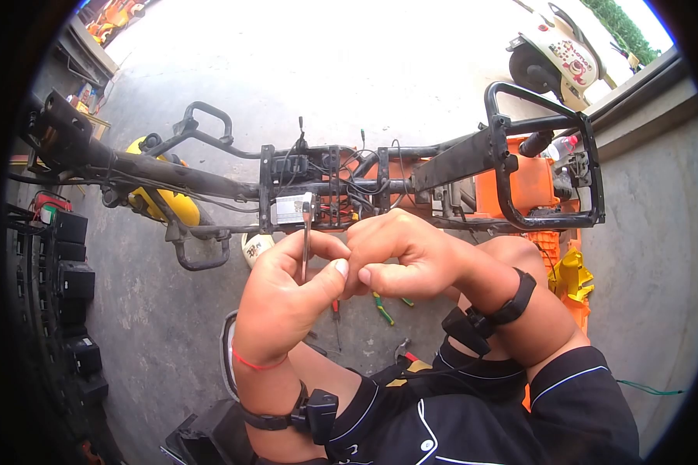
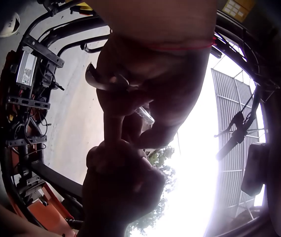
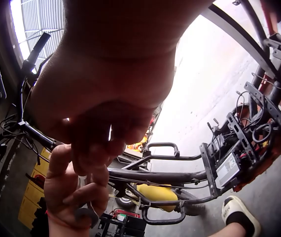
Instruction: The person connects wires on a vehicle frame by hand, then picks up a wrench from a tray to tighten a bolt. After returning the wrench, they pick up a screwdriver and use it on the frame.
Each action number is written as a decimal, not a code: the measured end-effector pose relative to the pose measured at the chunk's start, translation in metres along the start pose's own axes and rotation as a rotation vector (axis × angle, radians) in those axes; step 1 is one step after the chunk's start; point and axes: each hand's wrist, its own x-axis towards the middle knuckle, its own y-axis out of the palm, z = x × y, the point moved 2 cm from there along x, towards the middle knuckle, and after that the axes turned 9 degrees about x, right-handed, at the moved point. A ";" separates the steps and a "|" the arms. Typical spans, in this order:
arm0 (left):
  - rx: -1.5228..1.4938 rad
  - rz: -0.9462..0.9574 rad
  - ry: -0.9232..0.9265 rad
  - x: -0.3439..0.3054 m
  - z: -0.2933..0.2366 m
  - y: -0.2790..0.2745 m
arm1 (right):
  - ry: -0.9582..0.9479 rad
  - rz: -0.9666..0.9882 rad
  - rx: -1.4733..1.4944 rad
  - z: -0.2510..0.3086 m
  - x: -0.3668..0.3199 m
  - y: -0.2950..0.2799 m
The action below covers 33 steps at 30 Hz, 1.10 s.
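Observation:
The left hand [image 1: 275, 306] holds a metal wrench [image 1: 306, 236] upright in its curled fingers. In the left wrist view, the wrench's open jaw [image 2: 106, 83] sticks out beside the left hand [image 2: 155, 94]. The right hand [image 1: 411, 252] has curled fingers, and its fingertips meet the left thumb and fingertips in front of the frame. Whatever lies between the two sets of fingertips is hidden. The right wrist view shows the right hand [image 3: 111, 89] dark, above the left hand [image 3: 74, 190].
A black vehicle frame [image 1: 202, 174] with wiring and a silver box [image 1: 290, 209] spans the view beyond the hands. Pliers [image 1: 382, 310], a screwdriver [image 1: 336, 314] and a hammer [image 1: 402, 348] lie on the floor. Black boxes [image 1: 76, 279] line the left side. A scooter [image 1: 570, 58] stands back right.

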 end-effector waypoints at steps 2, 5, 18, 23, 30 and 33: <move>0.000 -0.012 0.008 0.003 0.005 0.000 | -0.011 -0.016 0.005 -0.002 0.001 0.000; 0.001 -0.029 0.004 0.001 -0.002 0.003 | -0.029 -0.029 0.006 -0.002 0.002 0.001; 0.018 -0.040 -0.011 0.005 0.007 0.000 | 0.046 0.038 -0.182 0.008 0.003 -0.005; 0.047 -0.081 -0.019 0.008 0.009 0.000 | 0.040 0.002 -0.160 0.002 0.001 -0.002; 0.123 -0.085 -0.043 0.006 0.000 0.005 | 0.179 0.053 -0.238 0.003 -0.001 -0.003; 0.141 -0.088 -0.026 0.007 0.003 0.004 | 0.203 0.086 -0.212 0.003 -0.002 -0.003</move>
